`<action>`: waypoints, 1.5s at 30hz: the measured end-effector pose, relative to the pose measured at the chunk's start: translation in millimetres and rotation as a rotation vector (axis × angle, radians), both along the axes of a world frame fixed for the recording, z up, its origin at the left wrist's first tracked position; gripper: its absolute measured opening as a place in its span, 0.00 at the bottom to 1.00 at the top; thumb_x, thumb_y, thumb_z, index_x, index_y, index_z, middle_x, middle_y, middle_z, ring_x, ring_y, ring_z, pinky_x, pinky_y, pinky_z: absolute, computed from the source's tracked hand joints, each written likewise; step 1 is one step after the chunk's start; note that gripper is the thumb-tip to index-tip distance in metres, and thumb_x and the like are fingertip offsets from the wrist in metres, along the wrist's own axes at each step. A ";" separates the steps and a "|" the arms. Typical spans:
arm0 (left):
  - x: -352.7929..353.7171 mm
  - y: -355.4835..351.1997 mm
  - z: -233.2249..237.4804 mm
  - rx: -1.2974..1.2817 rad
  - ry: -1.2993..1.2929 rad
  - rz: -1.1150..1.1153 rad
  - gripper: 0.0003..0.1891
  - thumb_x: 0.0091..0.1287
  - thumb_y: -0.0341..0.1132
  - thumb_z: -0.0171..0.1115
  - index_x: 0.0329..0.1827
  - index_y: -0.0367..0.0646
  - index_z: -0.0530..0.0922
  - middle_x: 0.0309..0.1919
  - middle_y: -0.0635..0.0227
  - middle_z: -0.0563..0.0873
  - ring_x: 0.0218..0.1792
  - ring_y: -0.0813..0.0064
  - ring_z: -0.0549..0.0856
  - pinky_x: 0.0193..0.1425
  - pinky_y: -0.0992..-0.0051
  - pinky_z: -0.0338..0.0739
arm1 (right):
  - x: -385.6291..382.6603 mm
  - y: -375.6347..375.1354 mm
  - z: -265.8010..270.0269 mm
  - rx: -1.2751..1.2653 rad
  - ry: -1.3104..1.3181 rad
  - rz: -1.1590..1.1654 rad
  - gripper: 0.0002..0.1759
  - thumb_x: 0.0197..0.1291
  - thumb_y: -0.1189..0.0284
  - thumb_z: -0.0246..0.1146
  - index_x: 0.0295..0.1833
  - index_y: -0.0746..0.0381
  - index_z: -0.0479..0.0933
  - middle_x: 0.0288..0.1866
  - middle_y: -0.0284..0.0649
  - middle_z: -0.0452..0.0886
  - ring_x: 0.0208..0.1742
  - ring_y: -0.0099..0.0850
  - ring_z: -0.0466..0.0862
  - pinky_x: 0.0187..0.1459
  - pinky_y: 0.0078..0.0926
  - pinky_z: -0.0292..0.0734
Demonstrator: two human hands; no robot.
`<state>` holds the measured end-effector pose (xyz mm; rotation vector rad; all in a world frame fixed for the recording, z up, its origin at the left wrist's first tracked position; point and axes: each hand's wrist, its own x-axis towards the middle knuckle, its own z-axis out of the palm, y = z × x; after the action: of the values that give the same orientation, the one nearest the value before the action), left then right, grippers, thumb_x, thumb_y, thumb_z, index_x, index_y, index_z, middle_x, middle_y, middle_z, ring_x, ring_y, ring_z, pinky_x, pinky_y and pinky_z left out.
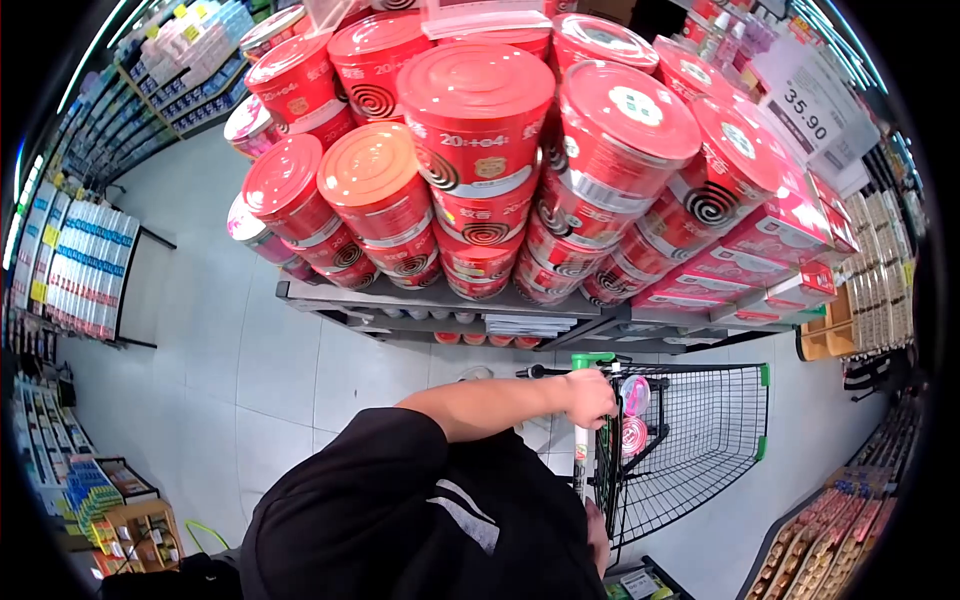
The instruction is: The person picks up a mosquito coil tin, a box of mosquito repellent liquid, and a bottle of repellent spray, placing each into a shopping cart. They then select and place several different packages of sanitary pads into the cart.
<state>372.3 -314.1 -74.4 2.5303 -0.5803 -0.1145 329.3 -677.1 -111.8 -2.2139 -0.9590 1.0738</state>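
Across this tiled floor (200, 290), red tins (475, 140) are blocking twelve o'clock; at four, a shopping cart (700, 450) is standing, the left hand (590, 398) gripping its handle (581, 455); the right hand (597, 538), I can't tell.

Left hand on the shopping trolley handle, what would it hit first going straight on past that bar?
The left hand would probably meet the black rear wire panel first, with a pink-patterned tub beyond; depth is unclear.
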 end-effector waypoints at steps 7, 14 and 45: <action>7.5 4.1 1.3 0.019 0.111 -0.054 0.14 0.63 0.47 0.65 0.39 0.45 0.84 0.33 0.59 0.88 0.40 0.51 0.89 0.46 0.53 0.83 | 11.7 12.0 12.7 -0.228 0.156 -0.360 0.24 0.71 0.60 0.57 0.63 0.64 0.80 0.53 0.57 0.88 0.57 0.54 0.87 0.61 0.43 0.81; -0.3 16.9 16.5 -0.051 0.057 -0.103 0.14 0.64 0.45 0.68 0.41 0.44 0.82 0.36 0.59 0.88 0.45 0.51 0.88 0.52 0.53 0.82 | 82.6 101.8 176.4 -0.075 -0.208 -0.234 0.13 0.67 0.66 0.67 0.44 0.66 0.85 0.35 0.50 0.88 0.33 0.42 0.88 0.38 0.37 0.82; -34.9 72.5 38.3 -0.365 -0.187 0.036 0.18 0.63 0.30 0.64 0.57 0.41 0.83 0.51 0.59 0.87 0.55 0.56 0.85 0.65 0.60 0.80 | 218.3 356.6 296.5 0.946 -1.521 0.128 0.59 0.28 0.75 0.86 0.74 0.49 0.71 0.71 0.48 0.65 0.72 0.55 0.67 0.68 0.55 0.72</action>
<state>337.4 -241.6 -36.1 2.2056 -0.5699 0.2248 547.6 -320.5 184.7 -1.7715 -1.6228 -1.1630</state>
